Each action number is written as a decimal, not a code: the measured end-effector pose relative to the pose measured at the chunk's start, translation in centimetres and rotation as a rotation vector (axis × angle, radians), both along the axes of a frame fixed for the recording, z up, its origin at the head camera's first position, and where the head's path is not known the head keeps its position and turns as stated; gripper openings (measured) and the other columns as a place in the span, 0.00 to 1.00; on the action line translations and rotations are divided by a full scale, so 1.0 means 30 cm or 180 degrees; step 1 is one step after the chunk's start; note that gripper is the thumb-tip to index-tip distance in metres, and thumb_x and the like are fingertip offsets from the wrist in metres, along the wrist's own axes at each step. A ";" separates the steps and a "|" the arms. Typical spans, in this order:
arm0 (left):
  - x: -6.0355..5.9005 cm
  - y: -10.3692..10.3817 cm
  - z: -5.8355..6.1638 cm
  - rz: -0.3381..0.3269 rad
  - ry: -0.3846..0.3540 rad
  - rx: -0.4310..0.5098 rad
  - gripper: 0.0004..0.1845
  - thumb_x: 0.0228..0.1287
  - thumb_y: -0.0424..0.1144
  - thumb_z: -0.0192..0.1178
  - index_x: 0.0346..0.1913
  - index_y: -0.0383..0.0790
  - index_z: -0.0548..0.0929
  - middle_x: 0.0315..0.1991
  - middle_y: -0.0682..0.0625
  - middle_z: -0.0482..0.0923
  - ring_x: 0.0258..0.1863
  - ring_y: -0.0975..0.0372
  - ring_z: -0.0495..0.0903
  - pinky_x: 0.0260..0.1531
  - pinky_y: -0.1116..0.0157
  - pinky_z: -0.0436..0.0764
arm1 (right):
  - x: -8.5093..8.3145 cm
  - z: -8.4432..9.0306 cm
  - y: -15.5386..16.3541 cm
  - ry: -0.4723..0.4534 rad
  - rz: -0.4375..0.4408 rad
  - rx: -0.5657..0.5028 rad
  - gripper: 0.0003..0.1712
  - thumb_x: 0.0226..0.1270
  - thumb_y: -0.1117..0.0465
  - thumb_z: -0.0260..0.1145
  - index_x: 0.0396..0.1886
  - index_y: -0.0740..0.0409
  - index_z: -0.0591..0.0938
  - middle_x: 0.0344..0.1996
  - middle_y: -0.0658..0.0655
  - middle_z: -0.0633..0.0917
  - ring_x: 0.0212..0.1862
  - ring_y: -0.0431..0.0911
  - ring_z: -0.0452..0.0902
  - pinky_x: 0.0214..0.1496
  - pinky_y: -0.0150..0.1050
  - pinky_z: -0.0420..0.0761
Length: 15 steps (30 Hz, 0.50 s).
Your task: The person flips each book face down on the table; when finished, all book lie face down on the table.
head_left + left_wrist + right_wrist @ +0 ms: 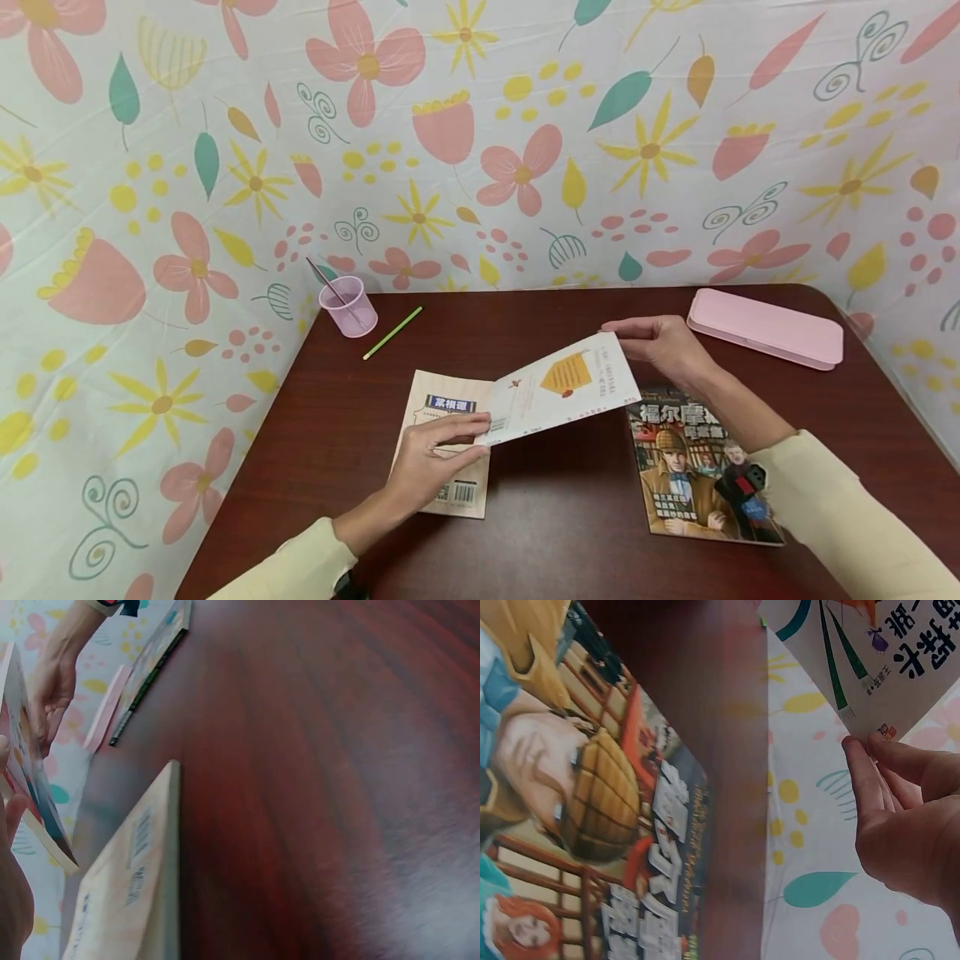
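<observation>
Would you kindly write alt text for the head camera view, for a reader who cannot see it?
Two hands hold a thin white booklet above a dark wooden table: the left hand pinches its near corner, the right hand its far edge. Below lie a beige book, a detective-cover book, a pink case, a pink cup and a green stick.

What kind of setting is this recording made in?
Probably a small staged study desk: a dark wooden table boxed in by floral cloth, with books such as a detective-cover book, a pink pencil case and a pink cup.
</observation>
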<state>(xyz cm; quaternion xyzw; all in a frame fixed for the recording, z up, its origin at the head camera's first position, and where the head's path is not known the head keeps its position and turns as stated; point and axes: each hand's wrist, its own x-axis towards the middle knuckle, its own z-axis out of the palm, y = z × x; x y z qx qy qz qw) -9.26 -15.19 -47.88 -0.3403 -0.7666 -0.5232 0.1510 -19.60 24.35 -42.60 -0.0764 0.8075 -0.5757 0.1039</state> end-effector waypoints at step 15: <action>0.066 0.075 -0.071 -0.0159 0.0225 -0.0285 0.13 0.58 0.31 0.81 0.46 0.38 0.94 0.47 0.49 0.92 0.48 0.64 0.90 0.42 0.68 0.88 | -0.017 -0.039 -0.012 -0.0337 0.0227 -0.0452 0.25 0.82 0.64 0.63 0.72 0.72 0.77 0.69 0.73 0.77 0.55 0.43 0.88 0.58 0.44 0.86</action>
